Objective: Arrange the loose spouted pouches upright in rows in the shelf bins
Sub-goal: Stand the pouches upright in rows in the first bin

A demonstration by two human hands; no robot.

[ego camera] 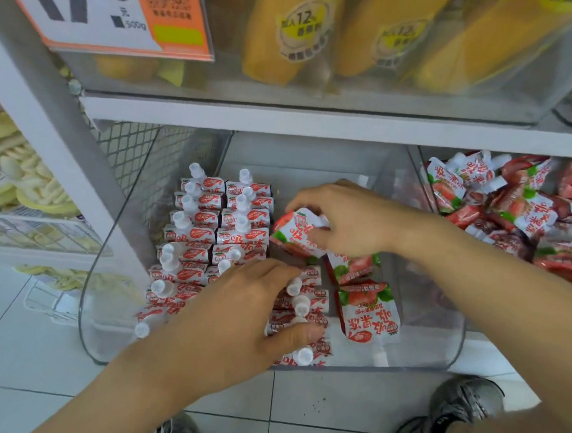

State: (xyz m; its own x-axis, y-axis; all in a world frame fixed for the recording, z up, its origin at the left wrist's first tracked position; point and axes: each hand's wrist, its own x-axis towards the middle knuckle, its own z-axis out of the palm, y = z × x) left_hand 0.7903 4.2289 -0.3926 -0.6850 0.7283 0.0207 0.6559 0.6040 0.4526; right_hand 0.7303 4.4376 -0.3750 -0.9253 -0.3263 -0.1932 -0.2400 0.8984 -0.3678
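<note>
A clear plastic shelf bin [437, 342] holds red-and-white strawberry spouted pouches. Two upright rows [210, 231] with white caps fill its left side, and a third, shorter row [306, 304] stands near the front. My left hand [238, 317] lies over the front of these rows, fingers spread and thumb pressed against the third row's pouches. My right hand [348, 220] grips one pouch [293, 233] tilted above the bin's middle. Two more loose pouches [366, 308] lie flat at the bin's right.
The neighbouring bin on the right holds a jumbled heap of the same pouches [512, 210]. An upper shelf [317, 121] with orange packs and a price sign [99, 10] overhangs. White snacks fill the bins at left [19, 180]. My shoes [450, 417] stand on the tiled floor.
</note>
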